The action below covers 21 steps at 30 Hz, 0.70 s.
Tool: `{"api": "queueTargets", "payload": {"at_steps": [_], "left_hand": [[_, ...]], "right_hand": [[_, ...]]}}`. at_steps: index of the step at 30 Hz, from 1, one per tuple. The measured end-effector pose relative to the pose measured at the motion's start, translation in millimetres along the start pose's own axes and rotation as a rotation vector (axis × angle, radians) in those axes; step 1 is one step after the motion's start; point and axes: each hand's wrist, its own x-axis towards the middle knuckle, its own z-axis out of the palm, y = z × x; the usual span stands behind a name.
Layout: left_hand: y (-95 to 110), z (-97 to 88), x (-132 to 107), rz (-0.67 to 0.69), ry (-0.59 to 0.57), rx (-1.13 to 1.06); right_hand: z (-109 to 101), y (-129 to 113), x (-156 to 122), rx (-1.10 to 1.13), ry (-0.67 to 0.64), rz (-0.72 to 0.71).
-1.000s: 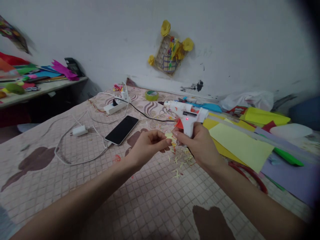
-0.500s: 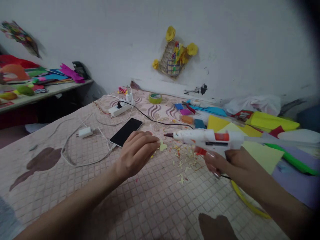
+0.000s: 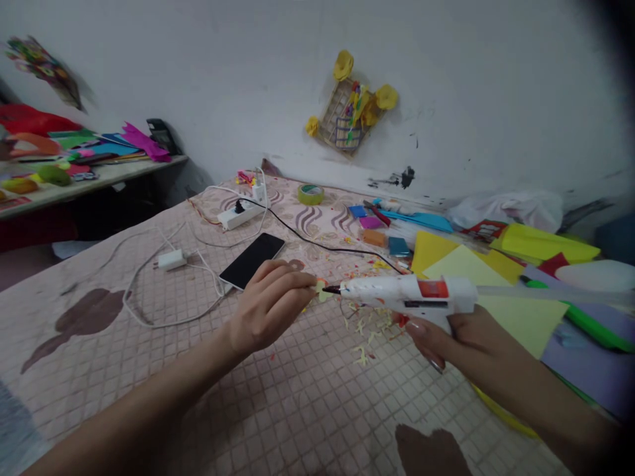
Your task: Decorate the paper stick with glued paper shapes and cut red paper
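My right hand (image 3: 466,340) is wrapped round the grip of a white hot glue gun (image 3: 380,289) with a red trigger. A clear glue stick (image 3: 540,294) juts out of the gun's back end. The dark nozzle points left, right by the fingertips of my left hand (image 3: 272,307). Those fingers are pinched together on a small pale yellow paper cutout (image 3: 323,291), mostly in sight beyond the fingertips. Whether the nozzle touches the cutout I cannot tell. Just behind my left hand lies a black-screened phone (image 3: 252,259).
Yellow paper scraps (image 3: 362,354) litter the patterned tablecloth (image 3: 307,410). Coloured sheets (image 3: 526,324) are piled at the right. A power strip (image 3: 241,215), a white charger (image 3: 171,260) with its cable and a tape roll (image 3: 310,194) lie further back. A black cord runs towards the gun.
The glue gun in my right hand has come down slightly and to the left, its nozzle now beside the paper cutout. My left hand has stayed nearly still.
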Motion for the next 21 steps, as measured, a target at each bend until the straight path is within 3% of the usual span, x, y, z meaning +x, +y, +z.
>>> {"api": "queueTargets", "payload": {"at_steps": [21], "left_hand": [[-2.7, 1.8, -0.4, 0.058, 0.036, 0.016]], "right_hand": [[0.5, -3.0, 1.1, -0.115, -0.015, 0.054]]}}
